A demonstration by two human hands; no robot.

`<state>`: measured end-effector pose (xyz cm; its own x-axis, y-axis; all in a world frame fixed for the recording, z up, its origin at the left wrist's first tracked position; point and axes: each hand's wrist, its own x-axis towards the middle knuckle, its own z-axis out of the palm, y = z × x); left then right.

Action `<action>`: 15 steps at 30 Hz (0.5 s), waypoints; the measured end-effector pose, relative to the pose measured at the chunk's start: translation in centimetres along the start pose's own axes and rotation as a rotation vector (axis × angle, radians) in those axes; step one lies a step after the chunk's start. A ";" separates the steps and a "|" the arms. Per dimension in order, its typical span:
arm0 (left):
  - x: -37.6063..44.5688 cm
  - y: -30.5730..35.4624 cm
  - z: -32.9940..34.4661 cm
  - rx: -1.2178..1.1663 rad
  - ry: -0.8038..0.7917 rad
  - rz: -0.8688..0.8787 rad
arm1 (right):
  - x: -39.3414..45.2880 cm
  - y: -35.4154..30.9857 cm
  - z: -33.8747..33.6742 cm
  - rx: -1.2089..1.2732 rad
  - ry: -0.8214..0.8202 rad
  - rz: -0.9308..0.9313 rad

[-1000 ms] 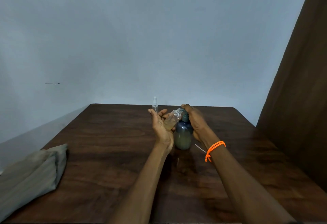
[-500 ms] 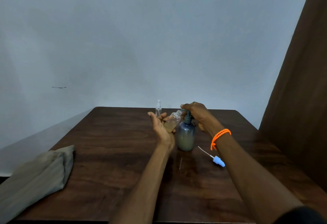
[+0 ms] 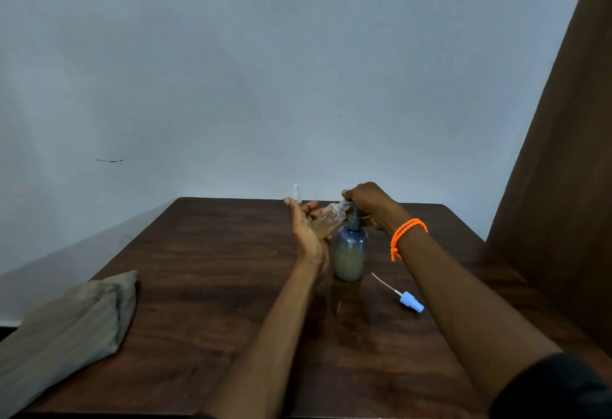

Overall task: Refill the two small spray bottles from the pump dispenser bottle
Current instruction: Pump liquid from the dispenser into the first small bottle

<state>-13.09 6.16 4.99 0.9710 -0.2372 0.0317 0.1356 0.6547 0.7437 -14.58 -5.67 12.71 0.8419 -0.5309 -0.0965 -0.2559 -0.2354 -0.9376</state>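
A blue-tinted pump dispenser bottle (image 3: 351, 254) stands mid-table, half full of pale liquid. My right hand (image 3: 371, 205) rests on top of its grey pump head. My left hand (image 3: 306, 228) holds a small clear spray bottle (image 3: 328, 219), tilted, its open neck up against the pump spout; some yellowish liquid sits in it. That bottle's blue spray cap (image 3: 410, 302) with its dip tube lies on the table to the right. A second small spray bottle (image 3: 296, 192), capped, stands upright behind my left hand.
The dark wooden table (image 3: 205, 273) meets a pale wall at its far edge. A folded grey-green cloth (image 3: 66, 326) lies at the table's near left edge. A brown curtain (image 3: 569, 170) hangs at the right.
My right hand has risen with the pump head from its pressed-down position. The view has tilted, and the blue cap has come into sight on the table.
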 end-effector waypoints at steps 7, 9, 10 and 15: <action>0.0 -0.4 -0.1 -0.010 -0.012 0.007 | 0.8 -1.0 -0.5 0.019 -0.017 0.011; -0.2 -0.3 0.0 -0.019 -0.009 0.003 | 1.2 -1.1 -0.2 -0.025 -0.002 0.000; -0.3 -0.2 0.1 -0.021 -0.010 0.003 | 1.3 -1.1 0.0 -0.068 0.005 -0.004; 0.2 -0.5 -0.4 0.002 0.001 0.017 | 2.2 -0.2 1.4 -0.229 0.041 -0.034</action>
<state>-12.83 6.08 4.35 0.9733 -0.2252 0.0438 0.1186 0.6572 0.7443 -12.04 -5.65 12.22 0.8331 -0.5510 -0.0476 -0.3322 -0.4296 -0.8397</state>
